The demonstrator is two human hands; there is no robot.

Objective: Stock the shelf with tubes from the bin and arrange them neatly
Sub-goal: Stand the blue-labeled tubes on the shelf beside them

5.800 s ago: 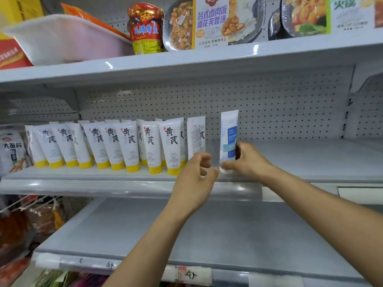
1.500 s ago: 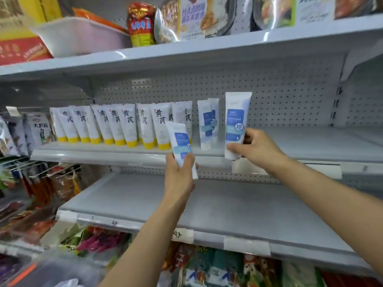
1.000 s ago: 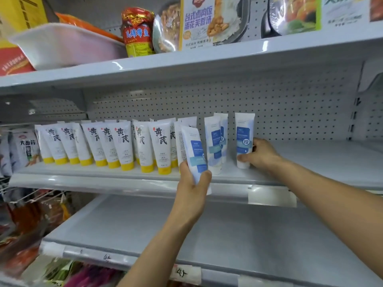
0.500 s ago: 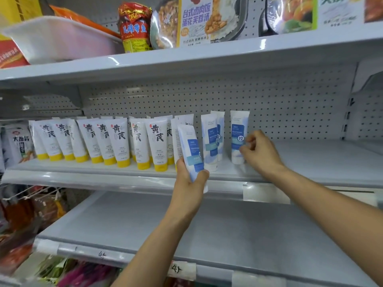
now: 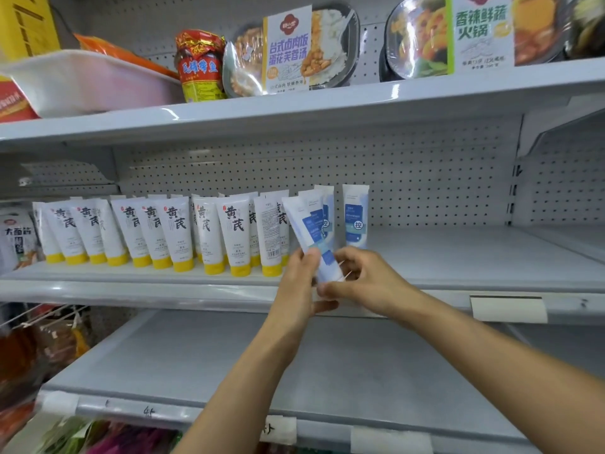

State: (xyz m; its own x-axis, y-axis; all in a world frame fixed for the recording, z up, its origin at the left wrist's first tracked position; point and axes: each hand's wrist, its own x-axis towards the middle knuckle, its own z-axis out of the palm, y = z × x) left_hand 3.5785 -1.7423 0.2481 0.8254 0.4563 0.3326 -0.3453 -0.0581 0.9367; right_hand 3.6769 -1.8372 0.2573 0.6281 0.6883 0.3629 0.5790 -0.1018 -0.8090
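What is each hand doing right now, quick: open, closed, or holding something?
Left hand: holding the blue-label tube, gripped near its lower end.
Right hand: pinching the same tube's lower end.

The yellow-capped tubes (image 5: 235, 224) carry large black characters 黄芪. One reversed tube (image 5: 271, 231) shows a barcode and print too fine to read. The blue tube (image 5: 356, 217) bears 控 in a white circle. The held tube (image 5: 311, 231) has blue panels, their print blurred. On the top shelf, a meal sleeve (image 5: 288, 47) reads 台式卤肉饭 蛋花芙蓉汤 and a hotpot sleeve (image 5: 481, 27) reads 香辣鲜蔬火锅. A packet (image 5: 16, 237) at left reads 大面筋. The lower shelf edge (image 5: 149, 411) has a handwritten mark starting with 4.
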